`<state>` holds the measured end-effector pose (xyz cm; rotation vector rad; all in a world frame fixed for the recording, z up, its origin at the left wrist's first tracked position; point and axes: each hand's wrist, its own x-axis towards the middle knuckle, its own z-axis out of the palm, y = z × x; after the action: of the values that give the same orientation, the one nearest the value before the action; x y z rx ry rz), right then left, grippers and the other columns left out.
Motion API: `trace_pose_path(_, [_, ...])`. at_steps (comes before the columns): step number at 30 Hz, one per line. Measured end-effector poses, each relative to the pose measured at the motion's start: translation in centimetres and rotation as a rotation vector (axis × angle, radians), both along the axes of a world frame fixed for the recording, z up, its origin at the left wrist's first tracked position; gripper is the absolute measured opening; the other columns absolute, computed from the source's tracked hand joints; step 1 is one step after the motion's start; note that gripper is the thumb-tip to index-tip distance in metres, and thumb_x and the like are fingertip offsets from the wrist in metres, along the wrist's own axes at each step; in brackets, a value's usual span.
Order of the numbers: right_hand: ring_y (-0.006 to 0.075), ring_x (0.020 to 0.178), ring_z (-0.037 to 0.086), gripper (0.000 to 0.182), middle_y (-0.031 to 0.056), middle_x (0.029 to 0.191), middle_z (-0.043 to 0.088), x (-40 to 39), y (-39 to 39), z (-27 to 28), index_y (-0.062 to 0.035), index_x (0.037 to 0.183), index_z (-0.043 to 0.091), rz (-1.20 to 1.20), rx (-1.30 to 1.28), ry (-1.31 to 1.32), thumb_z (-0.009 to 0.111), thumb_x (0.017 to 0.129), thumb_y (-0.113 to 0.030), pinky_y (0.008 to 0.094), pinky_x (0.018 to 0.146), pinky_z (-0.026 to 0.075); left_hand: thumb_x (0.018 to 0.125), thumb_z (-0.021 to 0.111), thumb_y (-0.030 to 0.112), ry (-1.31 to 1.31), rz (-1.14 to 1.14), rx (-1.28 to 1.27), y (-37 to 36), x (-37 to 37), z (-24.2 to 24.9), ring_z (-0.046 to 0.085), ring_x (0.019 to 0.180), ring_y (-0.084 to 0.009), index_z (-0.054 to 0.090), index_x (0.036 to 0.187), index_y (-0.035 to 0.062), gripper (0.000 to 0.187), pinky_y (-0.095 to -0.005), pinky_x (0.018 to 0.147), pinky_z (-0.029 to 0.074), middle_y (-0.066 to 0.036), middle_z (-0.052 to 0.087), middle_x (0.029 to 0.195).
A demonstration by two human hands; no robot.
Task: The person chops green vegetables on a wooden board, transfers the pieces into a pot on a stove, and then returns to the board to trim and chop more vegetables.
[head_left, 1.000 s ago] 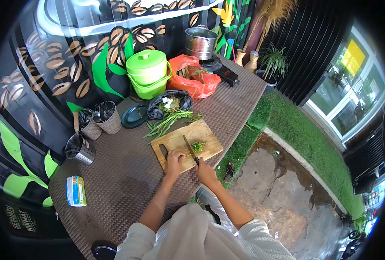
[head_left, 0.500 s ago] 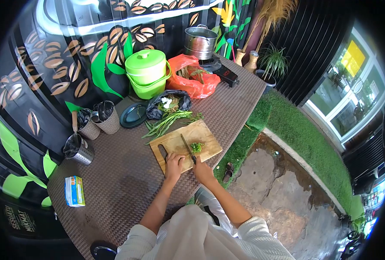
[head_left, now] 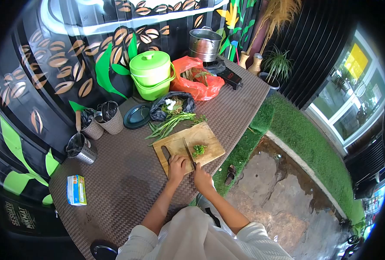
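Note:
A wooden cutting board lies aslant near the table's front edge. My right hand is wrapped round the handle of a knife, whose blade points away from me over the board. Just right of the blade sits a small pile of chopped green leaves. My left hand rests on the board left of the knife, beside the handle slot, its fingers curled down. Whatever is under those fingertips is hidden. Long green stalks lie beyond the board's far left edge.
Behind the stalks are a black plastic bag, a dark plate, a green lidded bucket and a red bag. A steel pot stands on a portable stove. Utensil holders and a tissue pack are leftward.
The whole view has shifted slightly, moving the scene right and down. The knife stays left of the chopped leaves, its blade now looking thinner. Both hands keep nearly the same places on the board.

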<state>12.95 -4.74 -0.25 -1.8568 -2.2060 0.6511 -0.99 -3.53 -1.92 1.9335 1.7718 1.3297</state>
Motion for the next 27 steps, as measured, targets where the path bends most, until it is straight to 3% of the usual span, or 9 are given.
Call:
trace_pose_path(6, [0.0456,0.079,0.064,0.032,0.0271,0.082,0.065,0.5,2.0,0.9,-0.0006,0.115,0.039,0.056,-0.045,0.059,0.044,0.093,-0.024,0.0533,0.07,0.051,0.082,0.062,0.005,0.011,-0.004,-0.02,-0.2,0.2,0.1,0.053,0.094,-0.0316,0.068,0.09,0.002,0.011,-0.0405,0.085,0.042,-0.012,0.06,0.091])
trace_pose_path(10, [0.0457,0.083,0.064,0.035,0.0285,0.088,0.064,0.1,-0.8,2.3,0.0016,0.119,0.038,0.003,-0.113,-0.016,0.044,0.093,-0.022,0.0531,0.071,0.051,0.083,0.061,0.007,0.022,0.009,-0.053,-0.1,0.1,-0.1,0.053,0.095,-0.0308,0.068,0.093,0.0018,0.013,-0.0402,0.087,0.041,-0.012,0.06,0.093])
trace_pose_path(14, [0.0454,0.083,0.064,0.036,0.0287,0.087,0.064,0.1,0.5,0.4,0.0014,0.119,0.037,0.043,-0.041,-0.001,0.045,0.093,-0.022,0.0532,0.071,0.051,0.083,0.061,0.007,0.019,0.002,-0.047,-0.5,0.1,-0.4,0.053,0.095,-0.031,0.068,0.092,0.0017,0.013,-0.0406,0.088,0.041,-0.012,0.059,0.093])
trace_pose_path(23, [0.048,0.081,0.063,0.032,0.0296,0.085,0.064,-0.2,-0.8,0.5,0.0002,0.113,0.039,-0.041,-0.056,0.036,0.049,0.091,-0.021,0.0552,0.071,0.05,0.083,0.061,0.009,0.015,0.017,-0.039,-0.3,0.2,0.1,0.053,0.094,-0.0314,0.068,0.091,0.0018,0.013,-0.0417,0.086,0.041,-0.013,0.06,0.091])
trace_pose_path(27, [0.0479,0.081,0.063,0.033,0.0291,0.085,0.064,0.2,1.2,0.6,-0.0007,0.115,0.038,0.028,-0.047,0.116,0.048,0.092,-0.022,0.057,0.071,0.049,0.084,0.061,0.009,0.057,0.022,-0.038,-0.6,0.3,0.3,0.053,0.094,-0.0312,0.068,0.091,0.0018,0.012,-0.0415,0.085,0.041,-0.013,0.059,0.091])
